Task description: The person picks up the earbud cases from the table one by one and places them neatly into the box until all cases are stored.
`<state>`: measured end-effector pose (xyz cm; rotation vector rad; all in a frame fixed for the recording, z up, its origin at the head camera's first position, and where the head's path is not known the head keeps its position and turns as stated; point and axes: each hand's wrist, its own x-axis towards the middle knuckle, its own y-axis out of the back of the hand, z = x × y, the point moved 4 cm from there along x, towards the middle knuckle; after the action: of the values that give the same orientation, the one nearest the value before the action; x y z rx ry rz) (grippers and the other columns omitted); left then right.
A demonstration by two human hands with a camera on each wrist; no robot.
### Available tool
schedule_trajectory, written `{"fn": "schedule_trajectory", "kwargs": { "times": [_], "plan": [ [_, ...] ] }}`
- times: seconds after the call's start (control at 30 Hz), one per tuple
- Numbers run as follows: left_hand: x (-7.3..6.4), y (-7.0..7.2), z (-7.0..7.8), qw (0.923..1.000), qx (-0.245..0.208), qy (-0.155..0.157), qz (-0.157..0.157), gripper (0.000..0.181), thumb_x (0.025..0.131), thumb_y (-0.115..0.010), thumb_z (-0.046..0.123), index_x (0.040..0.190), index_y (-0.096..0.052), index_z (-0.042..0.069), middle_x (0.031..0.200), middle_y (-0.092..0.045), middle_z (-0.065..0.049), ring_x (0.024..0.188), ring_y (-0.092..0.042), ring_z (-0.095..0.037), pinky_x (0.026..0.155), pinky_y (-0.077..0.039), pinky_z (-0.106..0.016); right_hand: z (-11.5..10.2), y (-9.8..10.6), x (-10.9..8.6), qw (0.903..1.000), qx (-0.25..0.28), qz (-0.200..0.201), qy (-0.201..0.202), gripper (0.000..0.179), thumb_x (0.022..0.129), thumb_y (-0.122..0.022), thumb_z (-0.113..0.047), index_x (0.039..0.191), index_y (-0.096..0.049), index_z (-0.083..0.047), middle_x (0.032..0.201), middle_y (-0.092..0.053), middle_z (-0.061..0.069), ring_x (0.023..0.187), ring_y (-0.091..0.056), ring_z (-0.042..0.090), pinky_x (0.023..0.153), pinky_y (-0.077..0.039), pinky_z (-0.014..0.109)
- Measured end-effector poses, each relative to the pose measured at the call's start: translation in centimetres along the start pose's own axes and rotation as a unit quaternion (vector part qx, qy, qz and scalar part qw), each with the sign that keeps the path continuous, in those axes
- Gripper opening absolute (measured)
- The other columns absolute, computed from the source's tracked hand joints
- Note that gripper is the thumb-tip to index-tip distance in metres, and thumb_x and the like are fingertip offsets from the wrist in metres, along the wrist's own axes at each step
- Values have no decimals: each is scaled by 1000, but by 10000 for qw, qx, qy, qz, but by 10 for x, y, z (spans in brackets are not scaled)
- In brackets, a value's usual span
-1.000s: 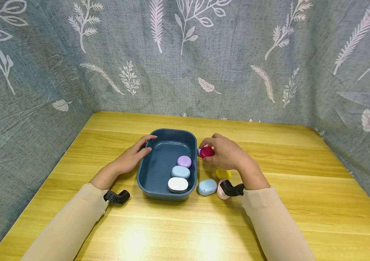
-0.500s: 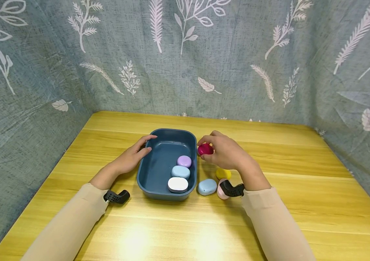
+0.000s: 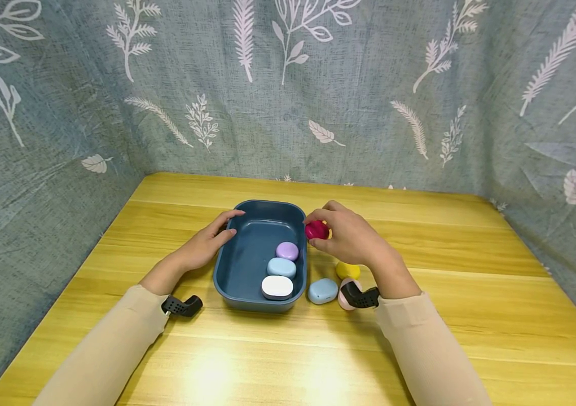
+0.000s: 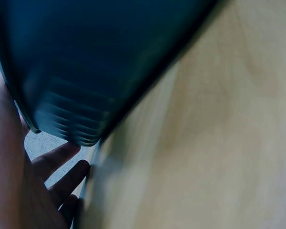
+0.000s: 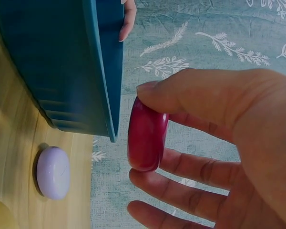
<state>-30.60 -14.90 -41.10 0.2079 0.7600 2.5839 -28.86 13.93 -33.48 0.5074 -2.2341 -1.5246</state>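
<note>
Both arms enter the head view from below: the left forearm from about eight o'clock, the right forearm from about five, each in a beige sleeve that ends just short of a bare wrist. The left grip points to two o'clock, thumb and index finger parted; the left wrist view shows more fingers spread loosely toward eight o'clock. The right grip points to ten o'clock, its back turned up, in a pinch. Up close, the right thumb aims at nine o'clock, opposite bent fingers below it, the lowest finger standing free.
</note>
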Motion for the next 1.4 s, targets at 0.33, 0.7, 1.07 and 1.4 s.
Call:
{"fn": "schedule_trajectory", "kwargs": {
  "times": [0.33, 0.7, 1.07, 1.4],
  "plan": [
    [-1, 0, 1, 10000, 18, -16, -25, 47, 106, -37, 34, 151, -26, 29, 160, -22, -2, 147, -25, -30, 116, -25, -55, -4, 1, -1, 9997, 60, 195, 159, 33, 87, -72, -28, 119, -65, -24, 112, -53, -4, 93, -56, 18, 81, -48, 32],
    [-1, 1, 0, 10000, 21, 10, -31, 49, 105, -37, 39, 151, -26, 30, 160, -22, -1, 147, -25, -29, 116, -25, -56, -10, 2, 1, 9986, -5, 324, 427, 33, 88, -72, -31, 119, -65, -23, 113, -53, -5, 97, -53, 13, 82, -49, 30],
    [-1, 0, 2, 10000, -11, -45, -27, 47, 106, -37, 32, 151, -26, 28, 160, -21, -3, 146, -25, -30, 116, -26, -55, -15, 0, 0, 9979, 72, 257, 596, 32, 89, -71, -30, 119, -65, -23, 114, -53, -5, 93, -55, 11, 80, -50, 29],
    [-1, 0, 1, 10000, -4, -37, -61, 48, 106, -37, 33, 152, -26, 29, 160, -20, -2, 147, -23, -28, 117, -24, -55, -22, -2, -1, 9961, 61, 282, 828, 33, 90, -69, -36, 121, -64, -27, 113, -54, -7, 93, -55, 10, 79, -50, 26]
  ]
}}
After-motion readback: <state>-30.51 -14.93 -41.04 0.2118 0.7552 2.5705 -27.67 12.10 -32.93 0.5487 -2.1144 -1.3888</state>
